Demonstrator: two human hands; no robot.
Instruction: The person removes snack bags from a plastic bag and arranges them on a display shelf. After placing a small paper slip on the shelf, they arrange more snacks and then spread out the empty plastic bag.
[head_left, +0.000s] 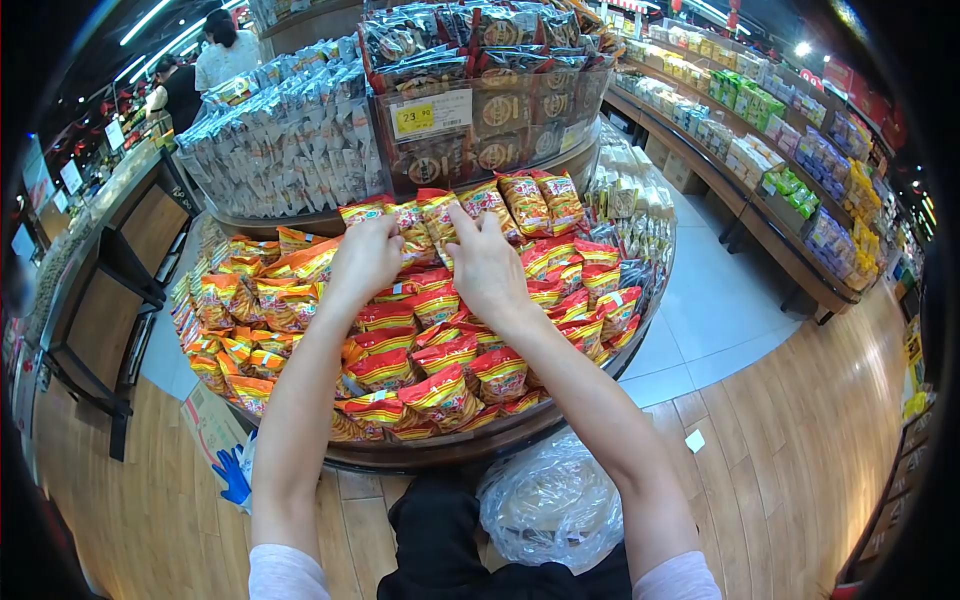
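Note:
My left hand (pixel 368 258) reaches to the back row of a round display, its fingers curled onto a red-and-yellow snack bag (pixel 410 228). Beside it, my right hand (pixel 490 268) grips the edge of another red-and-yellow snack bag (pixel 437 212) with bent fingers. The fingertips are partly hidden against the packaging. More such bags (pixel 540 202) stand upright in that back row, to the right of my hands. Rows of red-topped bags (pixel 440 395) fill the display below my wrists, and orange-topped bags (pixel 285 305) lie to the left.
A raised tier behind holds silver packets (pixel 290 140) and dark packets behind a price tag (pixel 430 114). A clear plastic bag (pixel 550 505) sits on the floor by my legs. Blue gloves (pixel 233 475) and a carton (pixel 208 425) lie left. Shelves (pixel 740 190) stand right; people (pixel 225 55) are behind.

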